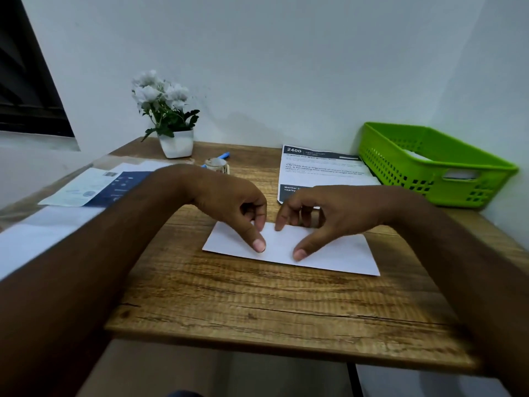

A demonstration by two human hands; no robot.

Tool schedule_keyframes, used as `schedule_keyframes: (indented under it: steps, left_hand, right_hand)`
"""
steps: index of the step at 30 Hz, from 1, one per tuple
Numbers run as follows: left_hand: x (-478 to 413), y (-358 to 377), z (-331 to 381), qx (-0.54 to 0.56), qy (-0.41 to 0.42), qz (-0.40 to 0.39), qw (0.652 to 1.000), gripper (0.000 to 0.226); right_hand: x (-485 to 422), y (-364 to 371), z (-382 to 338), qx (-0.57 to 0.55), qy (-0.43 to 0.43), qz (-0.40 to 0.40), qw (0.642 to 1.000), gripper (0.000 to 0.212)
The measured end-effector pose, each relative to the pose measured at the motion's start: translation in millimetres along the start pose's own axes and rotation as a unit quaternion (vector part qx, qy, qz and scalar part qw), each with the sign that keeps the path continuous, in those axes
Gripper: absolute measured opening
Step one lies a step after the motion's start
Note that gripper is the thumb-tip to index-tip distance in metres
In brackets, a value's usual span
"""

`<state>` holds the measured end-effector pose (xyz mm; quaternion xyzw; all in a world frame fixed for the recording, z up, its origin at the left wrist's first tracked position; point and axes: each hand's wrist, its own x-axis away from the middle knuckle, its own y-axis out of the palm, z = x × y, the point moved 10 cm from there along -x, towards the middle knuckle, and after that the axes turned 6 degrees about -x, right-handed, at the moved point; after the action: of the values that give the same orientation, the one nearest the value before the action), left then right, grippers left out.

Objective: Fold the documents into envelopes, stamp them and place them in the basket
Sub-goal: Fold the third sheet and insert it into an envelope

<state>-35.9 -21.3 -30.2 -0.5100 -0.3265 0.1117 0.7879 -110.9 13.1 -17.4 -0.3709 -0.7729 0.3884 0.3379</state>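
Observation:
A folded white document lies flat in the middle of the wooden table. My left hand presses its thumb and forefinger tip down on the paper left of centre. My right hand does the same just to the right, thumb and forefinger tip touching the sheet, other fingers curled above it. A green perforated basket stands at the back right with white paper inside it. A small stamp or ink pot sits behind my left wrist.
A printed instruction sheet lies behind my right hand, beside the basket. More documents lie at the left. A white pot of white flowers stands at the back, with a blue pen near it. Walls close the back and right.

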Motion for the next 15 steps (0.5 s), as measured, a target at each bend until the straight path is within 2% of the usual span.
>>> schedule_keyframes:
  steps: [4,10,15]
  left_hand:
    - [-8,-1,-2,-0.047,-0.016,0.016,0.999,0.033]
    - [-7,0,-1,-0.029,-0.011,0.009,0.999,0.048]
    - [-9,0,-4,-0.017,-0.009,0.013,1.000,0.044]
  right_hand:
    - [-6,6,-11,0.027,-0.021,0.013,0.999,0.050]
    - [0,-1,8,-0.003,0.029,0.001,1.000,0.048]
    - [9,-10,30,-0.020,0.069,-0.007,0.997,0.048]
